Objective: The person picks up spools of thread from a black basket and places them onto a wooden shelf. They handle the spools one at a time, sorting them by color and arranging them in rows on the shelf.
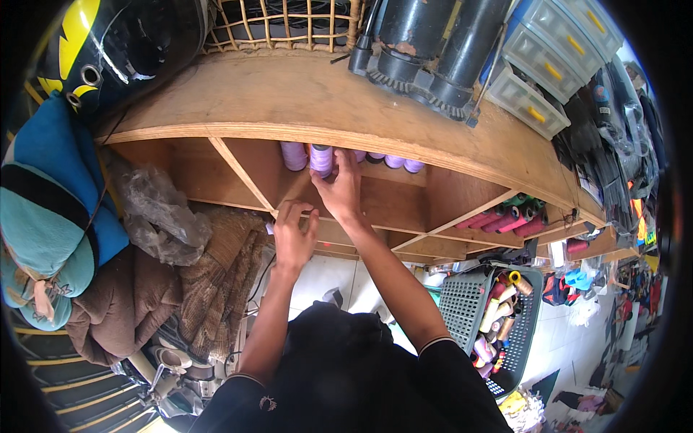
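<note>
My right hand (341, 189) reaches into an upper compartment of the wooden shelf (393, 206), its thumb and fingers around a purple thread spool (321, 160). Another purple spool (294, 155) stands just left of it, and several more line up to the right, partly behind my fingers. Lower and to the left, my left hand (294, 237) is at the shelf's front edge by a divider. Its fingers are bent, with the thumb apart, and nothing shows between them. A small pale purple piece (270, 228) peeks out beside that hand, mostly hidden.
Red and green spools (505, 216) lie in a right compartment. A dark green basket (469, 303) of mixed spools stands at lower right. On the shelf top are a helmet (123, 43), black machinery (426, 65) and plastic drawers (534, 101). Brown cloth (224, 274) hangs at left.
</note>
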Demonstrator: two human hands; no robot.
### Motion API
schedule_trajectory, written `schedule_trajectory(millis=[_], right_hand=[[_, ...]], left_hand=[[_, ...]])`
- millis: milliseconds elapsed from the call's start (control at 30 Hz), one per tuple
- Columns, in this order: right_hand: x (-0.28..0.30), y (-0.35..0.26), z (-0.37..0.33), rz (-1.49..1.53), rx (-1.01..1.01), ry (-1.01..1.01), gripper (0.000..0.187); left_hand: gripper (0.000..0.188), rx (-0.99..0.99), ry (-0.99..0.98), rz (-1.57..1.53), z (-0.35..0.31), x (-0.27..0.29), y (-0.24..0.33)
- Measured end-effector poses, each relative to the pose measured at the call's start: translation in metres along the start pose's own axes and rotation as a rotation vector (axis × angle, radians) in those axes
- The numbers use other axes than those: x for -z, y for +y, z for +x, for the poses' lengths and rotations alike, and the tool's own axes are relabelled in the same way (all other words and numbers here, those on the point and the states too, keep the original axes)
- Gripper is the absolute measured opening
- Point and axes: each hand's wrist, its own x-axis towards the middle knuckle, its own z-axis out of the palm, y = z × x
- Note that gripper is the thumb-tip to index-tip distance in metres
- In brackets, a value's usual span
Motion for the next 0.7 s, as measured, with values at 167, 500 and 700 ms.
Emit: schedule_trajectory(millis=[167, 500, 700], right_hand=[[-0.007, 0.006, -0.002, -0.07, 0.001, -0.026, 0.047], [0.003, -0.008, -0.009, -0.072, -0.118, -0.076, 0.065], [0.099, -0.024, -0.115, -0.092, 0.051, 0.217, 0.025]], left_hand=[[0.015, -0.003, 0.003, -0.006, -0.002, -0.003, -0.001], [0.014, -0.062, -0.001, 0.017, -0.005, -0.009, -0.007], [0.013, -0.131, 0.007, 0.11, -0.007, -0.017, -0.006]])
